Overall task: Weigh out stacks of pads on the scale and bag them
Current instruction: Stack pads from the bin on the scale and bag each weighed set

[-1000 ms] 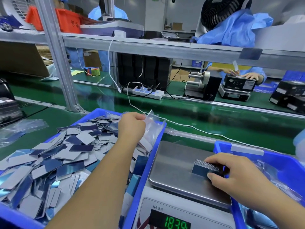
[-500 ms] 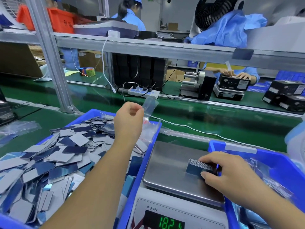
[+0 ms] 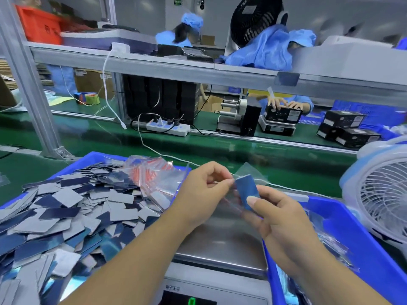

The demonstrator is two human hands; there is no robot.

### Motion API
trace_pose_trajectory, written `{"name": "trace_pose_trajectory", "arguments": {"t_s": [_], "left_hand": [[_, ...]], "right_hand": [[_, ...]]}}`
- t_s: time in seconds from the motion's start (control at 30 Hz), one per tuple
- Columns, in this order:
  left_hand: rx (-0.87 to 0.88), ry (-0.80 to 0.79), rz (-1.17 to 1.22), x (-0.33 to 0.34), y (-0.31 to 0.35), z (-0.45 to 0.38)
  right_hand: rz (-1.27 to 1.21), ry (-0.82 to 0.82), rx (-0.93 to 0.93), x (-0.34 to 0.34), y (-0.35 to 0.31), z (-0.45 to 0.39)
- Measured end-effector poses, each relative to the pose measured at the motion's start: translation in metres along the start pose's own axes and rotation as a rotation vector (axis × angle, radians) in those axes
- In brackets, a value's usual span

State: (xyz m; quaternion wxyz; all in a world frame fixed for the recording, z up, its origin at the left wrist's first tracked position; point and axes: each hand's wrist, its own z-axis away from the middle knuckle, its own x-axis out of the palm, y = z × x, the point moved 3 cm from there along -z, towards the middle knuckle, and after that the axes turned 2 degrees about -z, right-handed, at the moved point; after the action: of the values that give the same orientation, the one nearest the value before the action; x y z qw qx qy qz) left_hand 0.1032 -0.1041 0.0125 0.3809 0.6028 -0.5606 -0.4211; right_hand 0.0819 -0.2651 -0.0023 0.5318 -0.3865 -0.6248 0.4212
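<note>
One weighed stack [image 3: 246, 191] is pinched in your right hand [image 3: 279, 219]; your left hand [image 3: 203, 191] pinches the bag [image 3: 250, 172] open, insertion pending, many loose pads [image 3: 66, 208] remain.

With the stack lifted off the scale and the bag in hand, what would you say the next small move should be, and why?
Probably slide the stack of pads into the clear bag. The right hand pinches the stack at the bag's edge, the left hand pinches the bag, and the scale pan is bare, reading zero.

Bright even light, motion blur, wide-angle edge warping.
</note>
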Motion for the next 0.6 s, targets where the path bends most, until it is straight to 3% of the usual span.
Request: {"name": "trace_pose_trajectory", "arguments": {"t_s": [0.13,0.3,0.43,0.6], "left_hand": [[-0.056,-0.082,0.072,-0.002,0.007,0.001],[-0.3,-0.241,0.102,-0.004,0.004,0.005],[-0.304,-0.403,0.053,-0.005,0.005,0.01],[-0.3,-0.491,0.012,0.001,0.005,0.015]], "right_hand": [[0.09,0.053,-0.064,-0.006,-0.007,-0.001],[0.258,0.013,-0.193,-0.004,-0.019,0.003],[0.398,-0.008,-0.283,-0.001,-0.025,0.009],[0.466,-0.04,-0.367,0.003,-0.029,0.016]]}}
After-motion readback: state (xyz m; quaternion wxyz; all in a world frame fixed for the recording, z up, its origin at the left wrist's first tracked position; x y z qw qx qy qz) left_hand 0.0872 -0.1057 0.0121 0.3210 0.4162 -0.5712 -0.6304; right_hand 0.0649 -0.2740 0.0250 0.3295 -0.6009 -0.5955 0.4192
